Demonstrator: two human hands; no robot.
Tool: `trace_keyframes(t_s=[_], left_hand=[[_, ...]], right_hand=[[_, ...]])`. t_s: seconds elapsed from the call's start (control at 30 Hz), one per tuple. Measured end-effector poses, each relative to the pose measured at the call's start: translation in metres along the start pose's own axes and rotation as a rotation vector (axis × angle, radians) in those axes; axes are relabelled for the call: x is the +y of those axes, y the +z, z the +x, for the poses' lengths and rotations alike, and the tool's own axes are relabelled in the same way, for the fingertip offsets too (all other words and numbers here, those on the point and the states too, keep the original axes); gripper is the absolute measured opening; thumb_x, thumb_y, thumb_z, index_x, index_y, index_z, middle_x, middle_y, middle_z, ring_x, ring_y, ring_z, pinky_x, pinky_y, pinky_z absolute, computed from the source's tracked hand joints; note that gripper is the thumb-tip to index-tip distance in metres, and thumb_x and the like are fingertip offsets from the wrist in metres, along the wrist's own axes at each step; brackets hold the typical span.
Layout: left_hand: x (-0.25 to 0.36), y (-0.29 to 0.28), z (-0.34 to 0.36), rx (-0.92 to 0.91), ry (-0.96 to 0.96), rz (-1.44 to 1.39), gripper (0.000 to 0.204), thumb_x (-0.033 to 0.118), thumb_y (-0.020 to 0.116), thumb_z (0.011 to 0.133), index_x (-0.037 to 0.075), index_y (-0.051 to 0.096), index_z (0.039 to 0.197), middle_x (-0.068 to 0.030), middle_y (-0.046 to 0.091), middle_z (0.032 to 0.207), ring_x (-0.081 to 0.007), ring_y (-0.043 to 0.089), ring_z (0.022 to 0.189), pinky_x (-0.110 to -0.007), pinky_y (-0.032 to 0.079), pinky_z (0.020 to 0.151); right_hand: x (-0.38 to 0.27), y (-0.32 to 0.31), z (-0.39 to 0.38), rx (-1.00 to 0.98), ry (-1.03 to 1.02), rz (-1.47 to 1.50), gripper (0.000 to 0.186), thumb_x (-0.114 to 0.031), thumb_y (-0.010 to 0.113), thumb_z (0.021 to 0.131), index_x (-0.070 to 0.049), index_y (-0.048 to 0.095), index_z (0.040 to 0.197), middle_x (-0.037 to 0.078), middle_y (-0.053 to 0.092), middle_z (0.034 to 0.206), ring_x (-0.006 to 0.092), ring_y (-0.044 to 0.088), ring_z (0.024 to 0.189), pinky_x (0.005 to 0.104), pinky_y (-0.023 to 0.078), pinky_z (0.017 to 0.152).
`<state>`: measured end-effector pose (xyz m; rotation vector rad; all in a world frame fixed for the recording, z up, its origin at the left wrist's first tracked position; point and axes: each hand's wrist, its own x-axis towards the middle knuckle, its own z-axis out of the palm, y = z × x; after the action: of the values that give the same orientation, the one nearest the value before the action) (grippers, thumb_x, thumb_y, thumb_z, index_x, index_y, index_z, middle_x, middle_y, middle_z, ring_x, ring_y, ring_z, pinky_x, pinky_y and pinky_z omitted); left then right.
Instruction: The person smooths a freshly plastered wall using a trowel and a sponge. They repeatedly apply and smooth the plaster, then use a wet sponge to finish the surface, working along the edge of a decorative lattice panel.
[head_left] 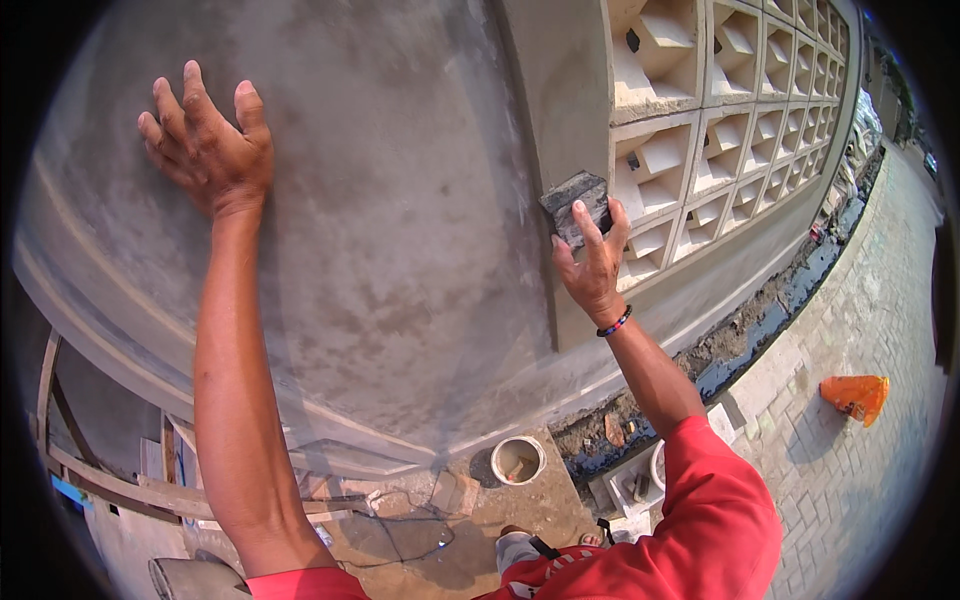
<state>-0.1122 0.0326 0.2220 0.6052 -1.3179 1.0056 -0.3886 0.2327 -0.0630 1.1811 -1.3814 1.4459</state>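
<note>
My left hand [208, 148] lies flat with fingers spread against a grey plastered wall [400, 200], high at the left. My right hand [592, 262] presses a dark grey sponge block [575, 200] onto the edge of a plastered column [560, 110], beside a screen of square ventilation blocks [740, 120]. A beaded band circles the right wrist. Both sleeves are red.
Below me, a white bucket [518, 460] stands on the ground beside a dark wet trench [760, 330] along the wall base. An orange object [855, 395] lies on the paved walkway at right. Wooden planks [110, 485] sit at lower left; a cable runs across the ground.
</note>
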Motion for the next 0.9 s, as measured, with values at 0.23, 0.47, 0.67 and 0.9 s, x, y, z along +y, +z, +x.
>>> trace_keyframes(t_s=[0.23, 0.47, 0.67, 0.9], left_hand=[[0.003, -0.003, 0.001, 0.02, -0.006, -0.016, 0.062, 0.054, 0.049, 0.095, 0.019, 0.046, 0.146, -0.0157, 0.035, 0.155, -0.0477, 0.024, 0.142, -0.058, 0.021, 0.116], [0.008, 0.002, -0.001, 0.035, -0.012, -0.064, 0.063, 0.055, 0.049, 0.095, 0.019, 0.046, 0.146, -0.0161, 0.034, 0.155, -0.0479, 0.022, 0.143, -0.058, 0.02, 0.116], [0.005, 0.0, 0.0, 0.024, -0.007, -0.008, 0.062, 0.054, 0.048, 0.095, 0.019, 0.045, 0.147, -0.0153, 0.035, 0.155, -0.047, 0.025, 0.142, -0.057, 0.022, 0.116], [0.009, -0.003, 0.007, 0.023, -0.002, 0.018, 0.061, 0.052, 0.049, 0.096, 0.019, 0.044, 0.147, -0.0153, 0.034, 0.155, -0.0474, 0.027, 0.141, -0.057, 0.023, 0.116]], right_hand=[[-0.004, 0.003, 0.124, 0.093, -0.212, -0.021, 0.063, -0.016, 0.078, 0.076, -0.019, 0.058, 0.136, 0.027, 0.041, 0.134, 0.0427, 0.042, 0.124, 0.0485, 0.038, 0.104], [-0.026, -0.019, 0.295, 0.263, -0.255, 0.027, 0.048, -0.012, 0.069, 0.086, -0.004, 0.059, 0.131, 0.023, 0.054, 0.114, 0.037, 0.054, 0.107, 0.0453, 0.045, 0.097], [-0.017, -0.001, 0.111, 0.037, -0.154, 0.015, 0.069, -0.013, 0.079, 0.074, -0.027, 0.057, 0.137, 0.026, 0.04, 0.134, 0.0419, 0.043, 0.121, 0.0482, 0.041, 0.101], [0.041, -0.021, -0.043, -0.06, 0.05, -0.014, 0.073, -0.009, 0.079, 0.073, -0.023, 0.051, 0.139, 0.028, 0.036, 0.138, 0.0445, 0.04, 0.127, 0.0537, 0.037, 0.104]])
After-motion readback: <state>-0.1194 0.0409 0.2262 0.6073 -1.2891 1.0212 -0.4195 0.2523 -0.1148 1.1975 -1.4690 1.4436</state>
